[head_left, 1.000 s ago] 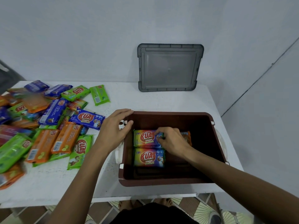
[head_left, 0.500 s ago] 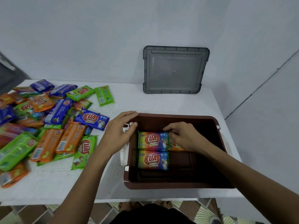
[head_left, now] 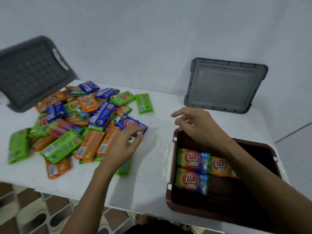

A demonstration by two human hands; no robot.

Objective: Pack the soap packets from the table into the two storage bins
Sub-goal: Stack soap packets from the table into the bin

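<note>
A heap of soap packets point(head_left: 76, 125) in orange, green and blue covers the left half of the white table point(head_left: 152, 166). My left hand point(head_left: 121, 149) reaches into the heap's right edge and pinches the near edge of a blue packet point(head_left: 130, 123) between fingers and thumb. The brown storage bin point(head_left: 170, 191) stands at the front right. Inside it lie two rainbow packets point(head_left: 194, 159) point(head_left: 192, 181) and an orange packet point(head_left: 221, 166). Above the bin's far left corner hovers my right hand point(head_left: 197, 125), fingers loosely curled and holding nothing.
A grey lid point(head_left: 226, 85) leans on the wall behind the brown bin. A dark grey textured bin or lid point(head_left: 30, 73) stands tilted at the far left behind the heap. Bare table lies between heap and brown bin. The table's front edge is close, with tiled floor below.
My left hand left the bin's rim and went left to the blue packet. My right hand rose out of the bin, leaving the orange packet inside. The view swung left.
</note>
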